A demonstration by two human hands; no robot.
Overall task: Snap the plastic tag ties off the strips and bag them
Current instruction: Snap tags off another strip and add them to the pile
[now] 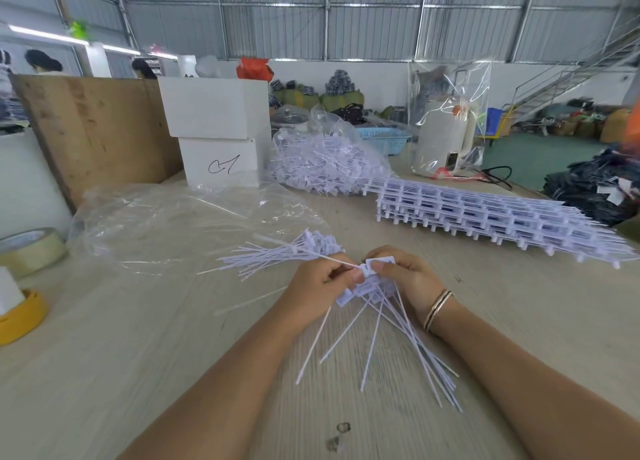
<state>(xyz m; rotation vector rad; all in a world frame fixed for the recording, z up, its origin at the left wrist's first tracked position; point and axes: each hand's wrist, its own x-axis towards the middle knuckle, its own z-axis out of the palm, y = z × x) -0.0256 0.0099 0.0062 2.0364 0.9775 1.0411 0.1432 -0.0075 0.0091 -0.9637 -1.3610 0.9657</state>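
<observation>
Loose pile point(277, 255): on table point(138, 338), just left of and beyond the hands.
Left grip point(320, 279): pinching tie point(360, 271), tail running up-left.
Right grip point(403, 274): clasping strip point(374, 288), tails fanning toward camera.
Nearer hand: neither; meeting at the tie head.
Bag point(329, 154): far, beyond.

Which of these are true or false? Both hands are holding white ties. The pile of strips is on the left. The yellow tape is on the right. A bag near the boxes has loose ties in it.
1. Both hands hold white ties: true. The left hand and right hand pinch a bunch of tag ties.
2. False. The stack of strips lies to the right.
3. False. The yellow tape roll is on the left.
4. True. The clear bag of loose ties sits beside the white boxes.
</observation>
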